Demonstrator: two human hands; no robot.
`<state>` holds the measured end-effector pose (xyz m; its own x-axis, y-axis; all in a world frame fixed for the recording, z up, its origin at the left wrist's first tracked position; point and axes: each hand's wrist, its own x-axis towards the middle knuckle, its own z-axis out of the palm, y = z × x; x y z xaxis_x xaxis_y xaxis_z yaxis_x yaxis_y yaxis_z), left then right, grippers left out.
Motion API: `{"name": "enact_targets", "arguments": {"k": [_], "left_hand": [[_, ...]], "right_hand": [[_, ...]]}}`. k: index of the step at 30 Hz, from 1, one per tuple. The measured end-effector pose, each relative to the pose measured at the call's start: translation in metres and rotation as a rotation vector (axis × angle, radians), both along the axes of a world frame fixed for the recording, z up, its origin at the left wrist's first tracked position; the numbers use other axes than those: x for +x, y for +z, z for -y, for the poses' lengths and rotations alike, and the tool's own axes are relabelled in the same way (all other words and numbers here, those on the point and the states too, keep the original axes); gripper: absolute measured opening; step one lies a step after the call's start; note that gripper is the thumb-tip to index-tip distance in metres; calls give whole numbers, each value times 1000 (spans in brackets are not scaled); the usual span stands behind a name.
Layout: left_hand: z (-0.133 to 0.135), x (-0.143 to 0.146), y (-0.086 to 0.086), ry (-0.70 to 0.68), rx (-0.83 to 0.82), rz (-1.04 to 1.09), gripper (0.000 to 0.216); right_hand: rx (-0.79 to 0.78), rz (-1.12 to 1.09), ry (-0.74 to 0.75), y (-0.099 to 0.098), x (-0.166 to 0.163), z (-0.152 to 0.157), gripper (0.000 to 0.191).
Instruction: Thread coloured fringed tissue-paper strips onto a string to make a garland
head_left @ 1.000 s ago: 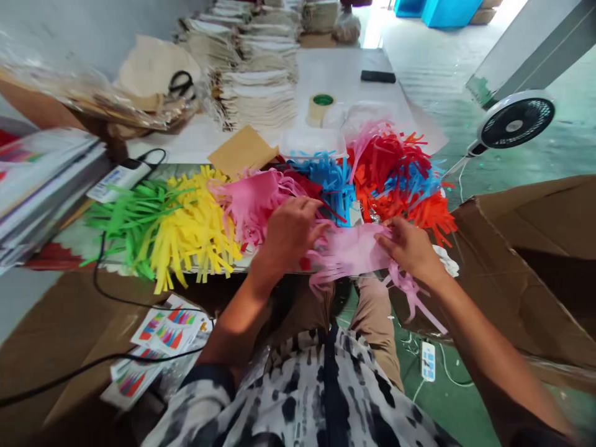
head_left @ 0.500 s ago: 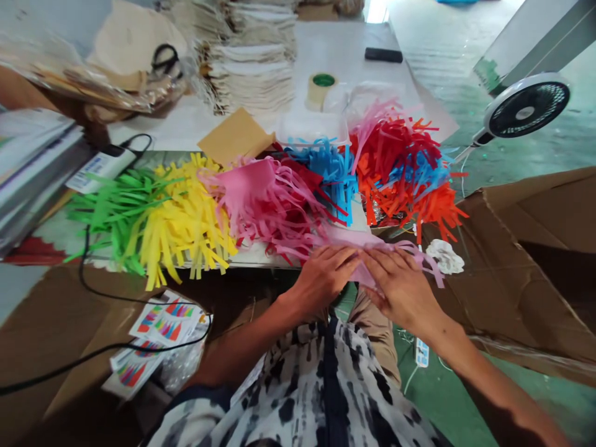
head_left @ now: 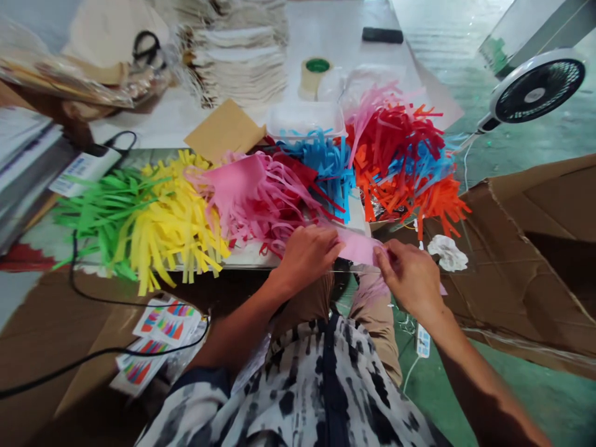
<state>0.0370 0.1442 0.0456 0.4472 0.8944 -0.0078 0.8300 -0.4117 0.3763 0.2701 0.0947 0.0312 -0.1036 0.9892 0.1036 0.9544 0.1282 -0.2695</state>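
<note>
My left hand and my right hand both pinch a pale pink fringed paper piece at the table's near edge, over my lap. The paper stretches between the two hands, and some of its strips hang down below my right hand. Just beyond lie heaps of fringed paper: pink, yellow, green, blue and red-orange.
A tape roll, a clear plastic tray, a brown envelope, stacked cloth bags and a phone lie farther back. A fan stands right. Cardboard boxes flank my knees; printed packets and a black cable lie lower left.
Both hands pulled the pale pink piece off the heap toward the table edge, pressed it together half a second ago, and now hold it spread between them.
</note>
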Motion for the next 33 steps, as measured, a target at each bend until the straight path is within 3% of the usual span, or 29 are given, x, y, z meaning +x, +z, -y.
{"name": "enact_targets", "arguments": {"k": [5, 12, 16, 19, 23, 26, 29, 33], "left_hand": [[-6, 5, 0, 63, -6, -95, 27], [-12, 7, -1, 61, -17, -142, 27], [-10, 3, -2, 53, 142, -87, 31], [5, 4, -8, -66, 335, 41, 39], [31, 12, -26, -322, 370, 117, 40], [43, 16, -37, -344, 347, 104, 46], [46, 16, -38, -335, 325, 86, 49], [44, 14, -35, -342, 298, 92, 44]], "right_hand": [[58, 197, 17, -3, -5, -4, 43], [59, 196, 37, -3, -4, -6, 40], [70, 193, 38, -2, -6, -5, 40], [64, 187, 38, -3, -8, -5, 39], [22, 193, 2, 0, -4, -6, 30], [15, 175, -88, 12, 12, -2, 22], [153, 127, -135, 25, 24, 12, 31], [216, 58, 127, 24, 7, 38, 48]]}}
